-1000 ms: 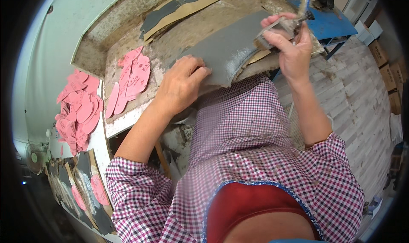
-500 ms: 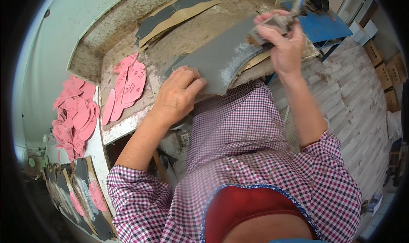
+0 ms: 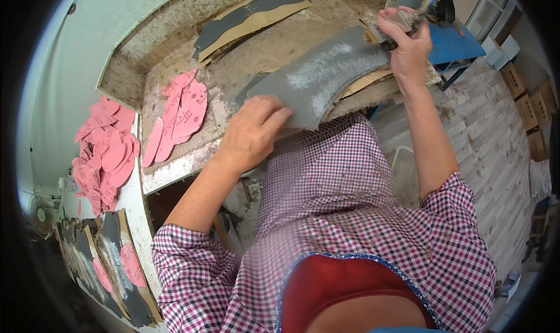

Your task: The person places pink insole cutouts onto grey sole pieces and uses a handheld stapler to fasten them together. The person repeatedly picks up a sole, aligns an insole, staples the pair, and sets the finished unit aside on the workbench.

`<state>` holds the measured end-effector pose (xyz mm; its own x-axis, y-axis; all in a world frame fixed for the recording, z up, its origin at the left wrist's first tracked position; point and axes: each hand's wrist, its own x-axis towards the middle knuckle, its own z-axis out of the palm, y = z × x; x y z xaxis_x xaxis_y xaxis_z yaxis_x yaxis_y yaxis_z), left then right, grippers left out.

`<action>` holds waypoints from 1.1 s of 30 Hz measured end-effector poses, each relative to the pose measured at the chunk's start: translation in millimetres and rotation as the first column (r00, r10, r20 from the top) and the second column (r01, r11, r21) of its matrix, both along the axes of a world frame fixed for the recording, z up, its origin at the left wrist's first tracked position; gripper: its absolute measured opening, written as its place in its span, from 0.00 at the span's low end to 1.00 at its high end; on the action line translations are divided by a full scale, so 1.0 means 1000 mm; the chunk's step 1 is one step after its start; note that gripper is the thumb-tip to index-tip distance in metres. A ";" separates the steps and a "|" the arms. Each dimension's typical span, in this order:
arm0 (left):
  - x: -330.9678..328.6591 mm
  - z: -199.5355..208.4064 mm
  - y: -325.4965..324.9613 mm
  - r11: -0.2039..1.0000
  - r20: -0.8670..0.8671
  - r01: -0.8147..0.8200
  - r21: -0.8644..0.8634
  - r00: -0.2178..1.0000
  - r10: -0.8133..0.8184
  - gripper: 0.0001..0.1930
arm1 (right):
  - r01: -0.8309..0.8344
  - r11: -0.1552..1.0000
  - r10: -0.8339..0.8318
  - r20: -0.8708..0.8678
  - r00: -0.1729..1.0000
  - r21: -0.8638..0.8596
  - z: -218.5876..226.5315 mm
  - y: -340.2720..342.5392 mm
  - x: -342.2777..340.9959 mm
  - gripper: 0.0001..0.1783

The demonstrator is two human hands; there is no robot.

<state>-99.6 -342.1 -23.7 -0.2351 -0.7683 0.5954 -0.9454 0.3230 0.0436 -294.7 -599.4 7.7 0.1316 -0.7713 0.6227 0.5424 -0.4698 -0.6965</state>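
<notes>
A curved grey sheet piece (image 3: 326,65) with whitish, speckled coating patches lies over tan-backed pieces at the front of the worktable. My left hand (image 3: 254,132) is at its left end, fingers curled and pressed on the edge, slightly blurred. In my right hand (image 3: 411,47), above the sheet's right end, is a grimy spray gun (image 3: 398,25) with a blue line running up from it. The fingers are wrapped round its body, and its front points toward the sheet.
Pink printed cut-outs (image 3: 186,108) lie left of the sheet, with a larger pink heap (image 3: 108,152) on the side ledge. Behind are grey and tan strips (image 3: 256,18) by the raised table wall (image 3: 131,59). A blue table (image 3: 452,47) and cardboard boxes (image 3: 528,105) stand at the right.
My right hand has moved up and to the right with the spray gun. The whitish coating now covers more of the sheet's middle. My left hand stays at the sheet's left end.
</notes>
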 end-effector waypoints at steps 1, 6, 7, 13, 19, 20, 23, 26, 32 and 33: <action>0.000 -0.002 -0.001 1.000 -0.023 -0.021 -0.015 1.000 0.020 0.25 | -0.008 1.000 0.007 0.049 0.999 0.028 0.000 0.001 -0.006 0.22; 0.011 -0.006 -0.008 0.964 -0.346 -0.194 0.180 0.906 0.246 0.20 | -0.286 0.946 0.250 0.223 0.942 0.152 -0.011 0.018 -0.024 0.19; 0.016 -0.005 -0.011 0.952 -0.435 -0.215 0.219 0.852 0.293 0.17 | -0.358 0.916 0.305 0.262 0.916 0.183 -0.015 0.020 -0.024 0.18; 0.035 0.001 -0.019 0.966 -0.948 -0.235 0.104 0.270 0.168 0.14 | -0.545 0.748 0.470 0.277 0.838 0.378 -0.044 0.013 0.005 0.16; 0.083 0.027 0.095 0.860 -0.922 -0.497 -0.120 0.377 0.090 0.15 | -0.579 0.614 0.429 0.389 0.815 0.536 -0.105 -0.036 -0.029 0.24; 0.099 0.030 0.135 0.801 -0.894 -0.577 -0.159 0.428 0.131 0.14 | -0.552 0.607 0.392 0.389 0.834 0.572 -0.097 -0.024 -0.022 0.24; 0.103 0.052 0.246 0.621 -0.902 -0.747 -0.236 0.407 0.147 0.16 | -0.453 0.652 0.298 0.343 0.891 0.608 -0.075 -0.031 -0.028 0.23; 0.092 0.070 0.378 0.310 -0.841 -0.916 -0.256 0.369 0.395 0.16 | -0.450 0.664 0.307 0.331 0.892 0.597 -0.069 -0.041 -0.033 0.20; 0.056 0.079 0.665 -0.377 -0.745 -0.922 -0.084 -0.193 0.638 0.21 | -0.456 0.629 0.258 0.385 0.886 0.630 -0.050 -0.023 -0.023 0.20; 0.049 0.079 0.692 -0.598 -0.537 -0.801 -0.010 -0.501 0.679 0.25 | -0.483 0.596 0.314 0.368 0.875 0.641 -0.055 -0.027 -0.023 0.20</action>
<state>-50.5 350.3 54.8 0.5379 0.5534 0.6359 0.2003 -0.8166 0.5413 -317.8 -626.0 -47.5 0.4767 -0.8786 -0.0266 0.7144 0.4049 -0.5708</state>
